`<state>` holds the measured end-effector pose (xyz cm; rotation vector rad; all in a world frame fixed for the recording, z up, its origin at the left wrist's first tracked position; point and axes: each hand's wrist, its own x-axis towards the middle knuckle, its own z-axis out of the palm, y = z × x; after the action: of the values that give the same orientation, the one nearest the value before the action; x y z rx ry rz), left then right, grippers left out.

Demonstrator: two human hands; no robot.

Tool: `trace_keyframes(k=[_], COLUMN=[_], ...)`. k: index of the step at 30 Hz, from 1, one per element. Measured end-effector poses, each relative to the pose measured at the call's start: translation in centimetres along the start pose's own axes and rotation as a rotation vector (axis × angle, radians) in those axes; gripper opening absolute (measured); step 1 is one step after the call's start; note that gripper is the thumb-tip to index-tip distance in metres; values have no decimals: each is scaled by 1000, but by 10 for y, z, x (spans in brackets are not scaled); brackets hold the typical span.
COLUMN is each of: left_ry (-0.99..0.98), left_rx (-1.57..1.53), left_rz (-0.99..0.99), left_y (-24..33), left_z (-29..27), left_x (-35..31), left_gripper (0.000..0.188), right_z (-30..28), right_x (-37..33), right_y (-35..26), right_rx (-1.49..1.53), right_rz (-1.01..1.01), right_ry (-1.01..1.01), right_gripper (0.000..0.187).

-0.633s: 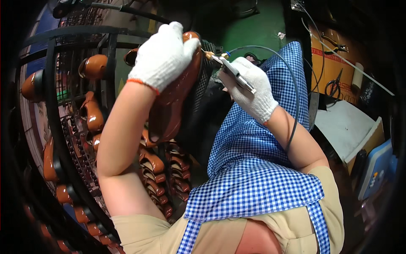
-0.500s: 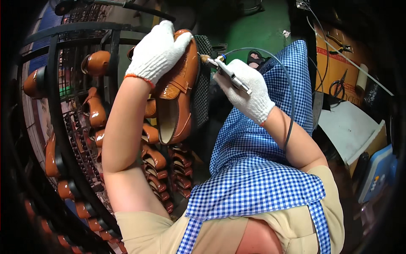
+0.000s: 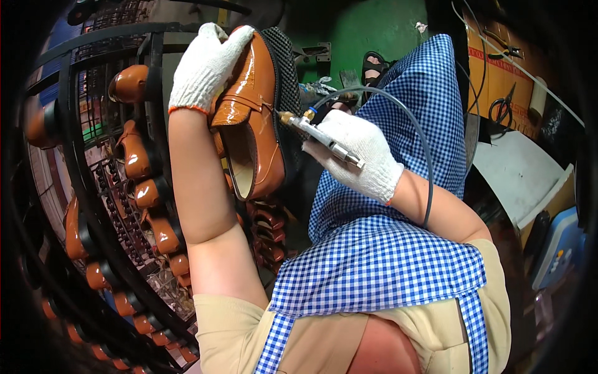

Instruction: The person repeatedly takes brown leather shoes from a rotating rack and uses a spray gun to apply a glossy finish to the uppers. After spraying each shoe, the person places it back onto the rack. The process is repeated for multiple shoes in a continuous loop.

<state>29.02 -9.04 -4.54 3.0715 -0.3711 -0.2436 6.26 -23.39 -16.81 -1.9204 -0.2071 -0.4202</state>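
Rack (image 3: 112, 34): where its black bars curve along the left, glossy racked shoes (image 3: 137, 159) stand in columns.
Apron (image 3: 374, 268): blue-and-white checked cloth.
Shoe (image 3: 256, 87): orange-brown, high-gloss, with oval opening; lies between the hands, long axis running away from the wearer, toe farthest.
Left hand (image 3: 204, 68): nearer, in white knit, closed around the toe end.
Right hand (image 3: 358, 149): apart from the shoe, likewise covered, fingers curled around the metal tool.
Metal tool (image 3: 327, 142): slim, silvery, pointing at the shoe's right side.
Brass tip (image 3: 286, 118): beside that edge; contact indeterminable.

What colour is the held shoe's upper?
The upper is glossy orange-brown, as the head view shows.
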Motion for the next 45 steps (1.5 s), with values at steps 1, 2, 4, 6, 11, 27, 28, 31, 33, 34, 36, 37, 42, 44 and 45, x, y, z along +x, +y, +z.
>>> trace_keyframes(k=[1, 2, 4, 6, 11, 27, 28, 31, 33, 34, 36, 37, 42, 44, 45], left_ry=[-1, -2, -28, -31, 278, 35, 52, 69, 72, 92, 128, 146, 180, 205, 209], left_rx=[-15, -31, -70, -147, -572, -719, -845, -1184, -1091, -1028, -938, -894, -809, -829, -825], left_rz=[-1, -3, -38, -68, 101, 163, 100, -53, 4, 46, 109, 142, 248, 263, 269], left_y=[-1, -1, 4, 6, -11, -29, -28, -22, -26, -27, -25, -24, -31, -30, -29], left_z=[0, 0, -3, -6, -15, 38, 43, 52, 54, 57, 59, 60, 60, 61, 61], left_x=[0, 0, -4, -10, -66, -243, -249, -258, -258, -258, -255, -254, -249, -248, -247], left_gripper=[70, 71, 71, 69, 56, 28, 29, 31, 29, 29, 29, 30, 27, 26, 26], right_z=[0, -2, -4, -14, -33, 10, -3, -47, -62, -67, -71, -73, -58, -55, -55], right_x=[-3, -5, -9, -12, -7, -7, -5, 3, -1, -1, 2, 4, 11, 16, 18], right_y=[-1, -4, -9, -15, 11, 74, 64, 13, -7, -17, -27, -33, -29, -31, -32], right_rx=[3, -19, -21, 43, -163, 134, 186, 280, 446, 480, 322, 243, 320, 278, 248], right_rz=[-2, 0, -11, -5, -5, 354, 376, 371, 434, 435, 259, 170, 266, 284, 259], right_ry=[-16, -51, -71, -84, 95, -108, -112, -115, -178, -208, -256, -266, -291, -335, -348], right_gripper=[18, 18, 18, 15, 18, 26, 24, 20, 20, 19, 16, 16, 17, 19, 20])
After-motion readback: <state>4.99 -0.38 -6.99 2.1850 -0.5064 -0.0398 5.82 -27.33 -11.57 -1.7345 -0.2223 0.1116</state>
